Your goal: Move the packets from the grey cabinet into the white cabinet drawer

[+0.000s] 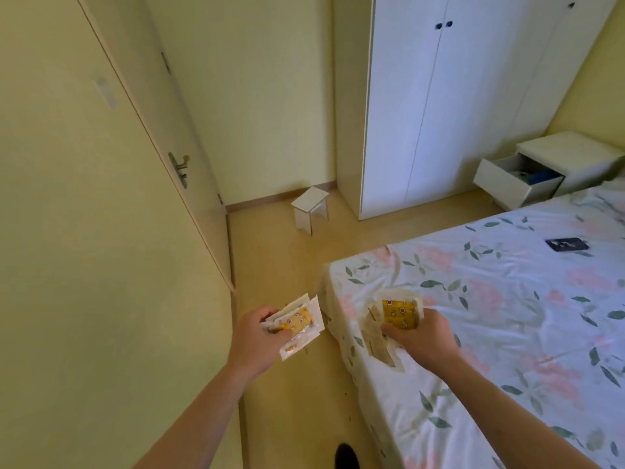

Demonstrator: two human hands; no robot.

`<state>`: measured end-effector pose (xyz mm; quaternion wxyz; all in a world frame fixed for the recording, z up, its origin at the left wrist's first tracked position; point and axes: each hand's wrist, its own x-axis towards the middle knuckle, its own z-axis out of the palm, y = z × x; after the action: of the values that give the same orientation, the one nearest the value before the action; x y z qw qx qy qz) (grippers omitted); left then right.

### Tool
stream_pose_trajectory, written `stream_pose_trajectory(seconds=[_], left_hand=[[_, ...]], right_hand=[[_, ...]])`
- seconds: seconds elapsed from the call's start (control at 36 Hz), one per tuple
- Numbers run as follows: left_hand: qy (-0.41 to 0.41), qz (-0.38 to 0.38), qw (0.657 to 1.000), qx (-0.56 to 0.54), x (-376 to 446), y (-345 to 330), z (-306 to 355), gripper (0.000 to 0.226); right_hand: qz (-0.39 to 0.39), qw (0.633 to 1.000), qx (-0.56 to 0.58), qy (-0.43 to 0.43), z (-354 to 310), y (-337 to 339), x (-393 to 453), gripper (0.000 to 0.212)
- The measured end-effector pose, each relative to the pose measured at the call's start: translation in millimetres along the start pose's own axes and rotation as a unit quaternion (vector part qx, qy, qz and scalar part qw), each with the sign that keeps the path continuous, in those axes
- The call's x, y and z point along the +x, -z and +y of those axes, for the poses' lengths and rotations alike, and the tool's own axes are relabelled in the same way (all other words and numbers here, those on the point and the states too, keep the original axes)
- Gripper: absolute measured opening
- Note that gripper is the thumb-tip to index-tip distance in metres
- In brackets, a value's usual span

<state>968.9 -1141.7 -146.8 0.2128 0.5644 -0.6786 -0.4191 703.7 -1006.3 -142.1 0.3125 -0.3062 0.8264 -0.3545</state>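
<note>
- You stand in a pale yellow bedroom, on the floor strip beside the floral bed (507, 316).
- Your left hand (252, 340), off the bed's corner, pinches a fanned bunch of packets (297, 324) between thumb and fingers.
- Your right hand (417, 336), over the bed's edge, grips a second bunch (399, 314), fingers curled around it.
- The white cabinet drawer (514, 181) stands pulled open beyond the bed's far end.
- The left bunch looks loosely splayed, so an outer packet could slip on the way.
</note>
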Motion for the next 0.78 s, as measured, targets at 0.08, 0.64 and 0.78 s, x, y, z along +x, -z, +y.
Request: stream_pose_trajectory(seconds=[0.08,0.64,0.78], left_hand=[[0.001,0.007,1.0,-0.008,50.5,8.3,9.5,0.017],[-0.033,-0.014,0.999,-0.029,423.4,85.9,49.2,0.023],[-0.077,-0.059,0.995,0.004,520.2,87.7,78.1,0.021]], right_hand=[[-0.017,1.0,0.004,0.01,-33.4,-10.4,52.1,0.027],[0.023,0.999,-0.026,0.01,-216.2,-107.0,349.8,0.022],[0.073,0.997,0.007,-0.031,-244.2,-108.0,399.5,0.019]])
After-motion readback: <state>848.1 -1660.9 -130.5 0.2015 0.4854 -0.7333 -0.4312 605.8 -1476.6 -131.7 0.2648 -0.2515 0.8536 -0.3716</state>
